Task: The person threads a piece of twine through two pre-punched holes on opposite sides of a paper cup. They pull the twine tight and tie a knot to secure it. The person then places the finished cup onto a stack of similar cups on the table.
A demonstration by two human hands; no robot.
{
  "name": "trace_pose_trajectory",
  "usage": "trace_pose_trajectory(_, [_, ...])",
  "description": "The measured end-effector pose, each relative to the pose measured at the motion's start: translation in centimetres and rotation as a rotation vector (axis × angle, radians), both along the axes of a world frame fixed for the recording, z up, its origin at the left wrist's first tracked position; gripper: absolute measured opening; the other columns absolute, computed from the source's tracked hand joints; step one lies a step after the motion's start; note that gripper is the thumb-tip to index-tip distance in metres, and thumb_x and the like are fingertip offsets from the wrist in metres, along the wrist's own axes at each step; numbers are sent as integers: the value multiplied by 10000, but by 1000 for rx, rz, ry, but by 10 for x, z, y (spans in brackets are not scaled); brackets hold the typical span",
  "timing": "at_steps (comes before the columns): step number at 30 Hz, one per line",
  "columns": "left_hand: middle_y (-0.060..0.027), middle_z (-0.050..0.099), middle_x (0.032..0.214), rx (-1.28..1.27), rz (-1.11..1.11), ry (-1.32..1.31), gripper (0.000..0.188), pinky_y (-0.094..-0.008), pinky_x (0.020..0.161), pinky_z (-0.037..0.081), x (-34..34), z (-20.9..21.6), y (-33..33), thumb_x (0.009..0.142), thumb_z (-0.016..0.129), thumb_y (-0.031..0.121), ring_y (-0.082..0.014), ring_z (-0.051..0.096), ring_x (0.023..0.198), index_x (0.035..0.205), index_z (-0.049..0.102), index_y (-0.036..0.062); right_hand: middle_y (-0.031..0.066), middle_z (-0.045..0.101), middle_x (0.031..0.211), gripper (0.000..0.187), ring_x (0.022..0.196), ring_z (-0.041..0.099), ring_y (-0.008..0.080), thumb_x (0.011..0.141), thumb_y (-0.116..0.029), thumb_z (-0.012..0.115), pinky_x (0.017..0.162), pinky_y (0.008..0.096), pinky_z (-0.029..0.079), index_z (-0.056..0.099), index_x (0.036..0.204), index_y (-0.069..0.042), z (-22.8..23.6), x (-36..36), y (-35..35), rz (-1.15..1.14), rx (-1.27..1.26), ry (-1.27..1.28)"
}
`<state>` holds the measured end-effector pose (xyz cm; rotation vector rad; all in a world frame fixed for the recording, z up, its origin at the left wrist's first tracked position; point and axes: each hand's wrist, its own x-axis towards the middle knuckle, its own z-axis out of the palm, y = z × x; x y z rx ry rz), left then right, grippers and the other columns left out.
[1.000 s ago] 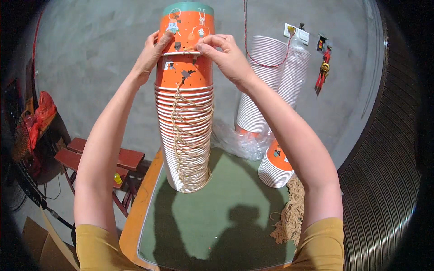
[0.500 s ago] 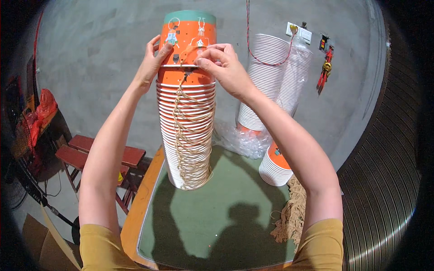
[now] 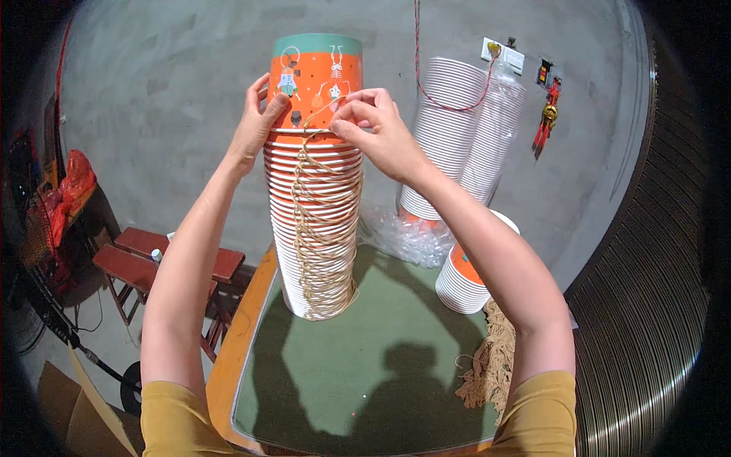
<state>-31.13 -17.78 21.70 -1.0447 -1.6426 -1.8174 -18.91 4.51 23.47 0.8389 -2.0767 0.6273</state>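
Observation:
A tall stack of orange paper cups (image 3: 316,190) with white rims stands on the green-topped table (image 3: 343,381); tan string handles hang down its front. My left hand (image 3: 255,129) grips the left side of the top cup, just above the rims. My right hand (image 3: 377,129) pinches a tan string handle (image 3: 316,116) at the front of that top cup, thumb and forefinger closed on it.
Behind stand tall white cup stacks (image 3: 464,129) in clear plastic wrap, with a shorter orange cup stack (image 3: 464,278) to the right. A heap of tan string handles (image 3: 491,365) lies at the table's right edge. Red stools (image 3: 152,259) stand on the left.
The top cup appears higher in the picture than before. My right hand has shifted from the cup's right side to its front and now pinches the string there. The left hand keeps its hold.

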Motion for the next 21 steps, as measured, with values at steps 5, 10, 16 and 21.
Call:
trace_pose_trajectory(5, [-161,338,1465,-14,8,-1,926,-420,1070,364,3,-3,0,809,655,625,-284,409,1323,1479,250,130,108,436,1240,230,1236,382,245,899,-300,636,992,372,425,665,963,-81,-4,0,3,10,49,29])
trace_pose_trajectory(10, [-155,354,1460,-27,23,11,906,-421,1072,363,2,-7,-1,818,655,611,-283,420,1316,1483,250,149,132,462,1197,209,1187,426,286,858,-269,652,1009,406,401,679,917,-70,-11,-1,2,46,10,57])
trace_pose_trajectory(16, [-152,359,1461,-35,33,5,894,-426,1081,353,16,-6,0,828,641,611,-284,418,1318,1487,246,154,138,478,1178,185,1166,448,302,841,-247,661,1029,423,381,684,890,-71,-13,1,2,70,-7,83])
trace_pose_trajectory(21, [-151,362,1461,-10,22,11,868,-429,1089,342,13,-9,2,848,617,607,-281,395,1334,1490,245,157,146,475,1187,159,1171,449,307,845,-220,661,1031,424,380,676,895,-70,-16,8,4,103,-24,38])
